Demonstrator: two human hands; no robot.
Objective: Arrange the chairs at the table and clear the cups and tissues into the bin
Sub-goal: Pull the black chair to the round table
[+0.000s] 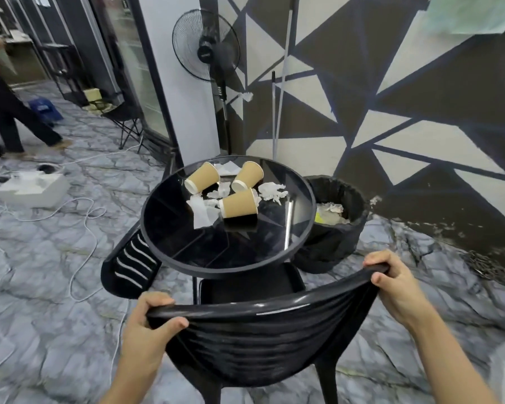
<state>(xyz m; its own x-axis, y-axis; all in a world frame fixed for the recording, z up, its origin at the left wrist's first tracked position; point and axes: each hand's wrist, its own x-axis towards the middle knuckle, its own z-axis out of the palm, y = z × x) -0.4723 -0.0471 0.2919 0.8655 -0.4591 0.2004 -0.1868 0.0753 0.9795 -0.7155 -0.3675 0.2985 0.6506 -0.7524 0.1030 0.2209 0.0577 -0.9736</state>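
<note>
My left hand [146,330] and my right hand [391,284] both grip the curved top rail of a black plastic chair [260,339] right in front of me; its seat reaches under the near edge of the round black glass table [169,246]. A second black chair [131,266] is tucked in at the table's left. Three tan paper cups lie tipped on the tabletop: one at back left [202,177], one at back right [247,176], one in the middle [239,203]. Crumpled white tissues [271,192] and a flat tissue [201,212] lie among them. A black-lined bin [333,234] stands right of the table, with trash inside.
A standing fan [206,45] and poles lean by the patterned wall behind the table. White cables [82,217] and a white box [31,188] lie on the floor at left. A person [6,106] walks at far left near a folding chair [123,118].
</note>
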